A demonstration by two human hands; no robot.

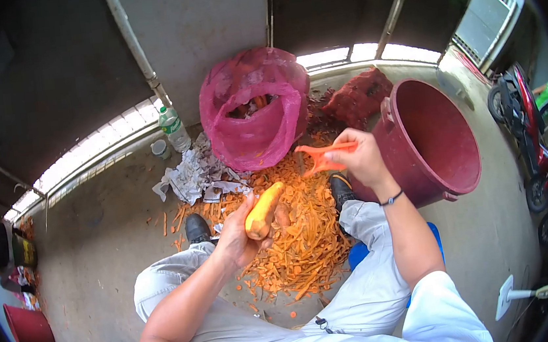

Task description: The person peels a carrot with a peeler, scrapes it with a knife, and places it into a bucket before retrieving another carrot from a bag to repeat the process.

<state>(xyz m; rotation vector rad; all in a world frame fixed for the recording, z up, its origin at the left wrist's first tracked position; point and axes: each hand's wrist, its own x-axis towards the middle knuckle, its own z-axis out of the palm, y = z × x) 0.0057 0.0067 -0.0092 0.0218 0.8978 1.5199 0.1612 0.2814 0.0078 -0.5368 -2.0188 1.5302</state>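
My left hand is closed around the lower part of a carrot, whose surface looks bright and peeled. An orange peeler is gripped in my right hand, up and to the right of the carrot and apart from it. Below both hands a heap of orange carrot peelings spreads over the floor between my shoes. Another carrot, duller in colour, lies on the heap just beside the held one, partly hidden by it.
Beyond the heap sits a pink plastic bag, with a red mesh sack to its right. A large maroon tub leans by my right leg. Crumpled paper and a green-capped bottle are at left. A motorcycle and a person stand far right.
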